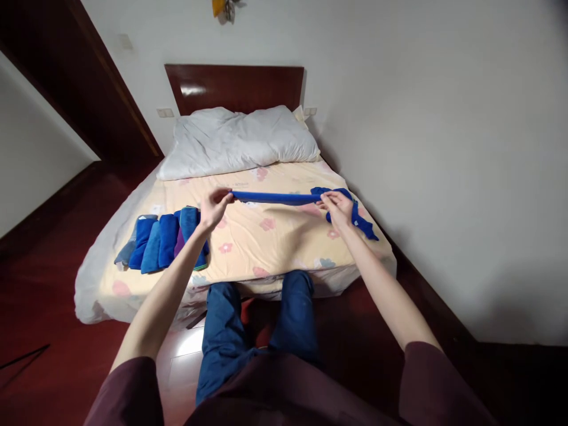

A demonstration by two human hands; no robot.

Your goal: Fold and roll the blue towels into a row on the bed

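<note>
Between my two hands a blue towel (275,198) is stretched taut in the air over the bed, seen nearly edge-on as a narrow strip. My left hand (215,207) pinches its left end, and my right hand (336,208) pinches the right end. Left of my left hand, a row of several rolled or folded towels (167,239) in blue, grey-blue and purple lies on the bed. Crumpled dark blue cloth (364,226) lies on the bed behind and beside my right hand, which partly hides it.
The bed (248,251) has a cream flowered sheet, and its near edge meets my knees. A bunched white quilt (244,145) lies before the dark wooden headboard (239,89). A white wall (444,148) stands to the right. Dark red floor (39,278) surrounds the bed.
</note>
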